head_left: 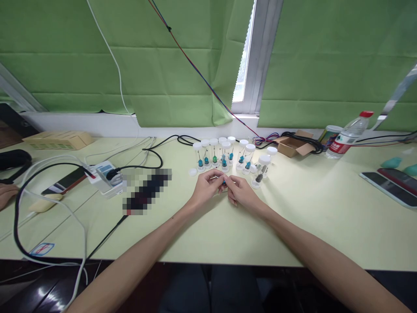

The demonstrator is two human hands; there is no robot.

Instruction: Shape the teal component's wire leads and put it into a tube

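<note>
My left hand [206, 186] and my right hand [243, 192] meet above the table, fingertips closed together. Between them shows a small dark-blue piece [224, 182], mostly covered by the fingers; its kind cannot be made out. Just beyond my hands stand several clear vials [214, 154] with white lids, holding small blue or green pieces on thin stems. One vial [260, 171] near my right hand has a dark grey piece inside. A loose white lid [193, 172] lies left of the group.
At left are a power strip [106, 178], looped cables [48, 163], a phone [68, 180] and another person's hand [7, 194]. An open cardboard box [291, 145], a water bottle [347, 137] and another phone [387, 189] are at right. The table's front edge [228, 264] runs below my forearms.
</note>
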